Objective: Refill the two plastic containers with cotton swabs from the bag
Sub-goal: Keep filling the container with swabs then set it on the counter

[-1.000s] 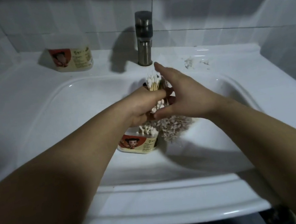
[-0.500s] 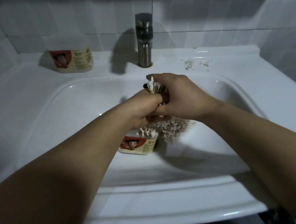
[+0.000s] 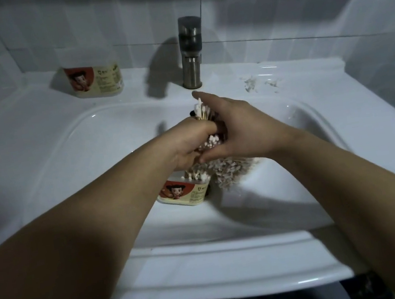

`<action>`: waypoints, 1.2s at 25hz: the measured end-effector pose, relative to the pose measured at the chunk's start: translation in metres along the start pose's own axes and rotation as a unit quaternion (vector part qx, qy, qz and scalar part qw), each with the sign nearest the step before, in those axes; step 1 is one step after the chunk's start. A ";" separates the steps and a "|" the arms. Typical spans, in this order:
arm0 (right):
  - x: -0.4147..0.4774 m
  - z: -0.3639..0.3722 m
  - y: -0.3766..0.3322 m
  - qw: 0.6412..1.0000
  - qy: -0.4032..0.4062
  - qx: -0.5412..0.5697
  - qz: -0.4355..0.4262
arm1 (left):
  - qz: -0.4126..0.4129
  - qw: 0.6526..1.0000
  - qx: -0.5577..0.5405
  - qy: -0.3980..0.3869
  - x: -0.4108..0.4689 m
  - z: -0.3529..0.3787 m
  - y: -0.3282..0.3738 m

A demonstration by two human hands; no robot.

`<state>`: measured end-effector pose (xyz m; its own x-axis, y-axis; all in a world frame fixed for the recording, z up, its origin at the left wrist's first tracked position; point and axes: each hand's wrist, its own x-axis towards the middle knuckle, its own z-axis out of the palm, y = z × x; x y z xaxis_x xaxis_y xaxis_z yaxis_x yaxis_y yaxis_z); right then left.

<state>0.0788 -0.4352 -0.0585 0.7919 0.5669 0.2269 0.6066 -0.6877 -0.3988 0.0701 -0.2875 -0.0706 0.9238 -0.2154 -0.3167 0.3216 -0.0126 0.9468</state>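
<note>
Over the basin my left hand grips a bundle of cotton swabs, their white tips sticking out above and below the fist. My right hand lies against the bundle's right side with fingers straight, thumb under it. Below the hands stands an open plastic container with a cartoon label, holding several swabs. Beside it on the right lies the clear bag of swabs, partly hidden by my right wrist. A second container with the same label stands on the sink ledge at the back left.
A metal faucet rises at the back of the white sink. Small white scraps lie on the ledge to the faucet's right. Tiled walls close in behind and on both sides. A dark tiled floor shows below the sink's front edge.
My right hand was flat against the bundle, then curled over it, and now its fingers are straight against the swabs again. My left hand has kept its hold on the bundle.
</note>
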 end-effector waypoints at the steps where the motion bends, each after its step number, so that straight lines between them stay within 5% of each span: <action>1: -0.002 -0.002 0.002 0.999 -0.005 0.028 0.020 | -0.008 1.000 0.005 0.014 0.002 -0.001 0.000; 4: -0.007 -0.011 0.013 0.991 0.011 0.091 0.094 | -0.008 0.998 -0.001 0.063 0.009 -0.007 0.000; 6: -0.006 -0.015 0.025 0.990 0.021 0.021 0.138 | 0.009 0.996 -0.009 0.084 0.011 -0.011 -0.001; 9: -0.004 -0.010 0.034 0.974 -0.080 -0.120 0.176 | 0.021 0.996 0.006 0.092 0.013 -0.013 -0.003; 14: -0.005 -0.001 0.024 0.962 -0.187 -0.133 0.151 | 0.030 0.996 0.027 0.082 0.013 -0.012 -0.005; 23: -0.002 0.001 0.025 0.966 -0.159 -0.120 0.163 | 0.059 0.996 0.039 0.059 0.014 -0.010 -0.008; 30: -0.001 -0.014 0.026 0.981 -0.047 -0.107 0.153 | 0.127 0.986 0.105 -0.008 0.017 0.000 -0.012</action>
<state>0.0946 -0.4603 -0.0569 0.9353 0.3516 0.0385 0.3504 -0.9060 -0.2374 0.0818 -0.2912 -0.0872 0.9651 -0.2528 -0.0677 0.0280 -0.1576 0.9871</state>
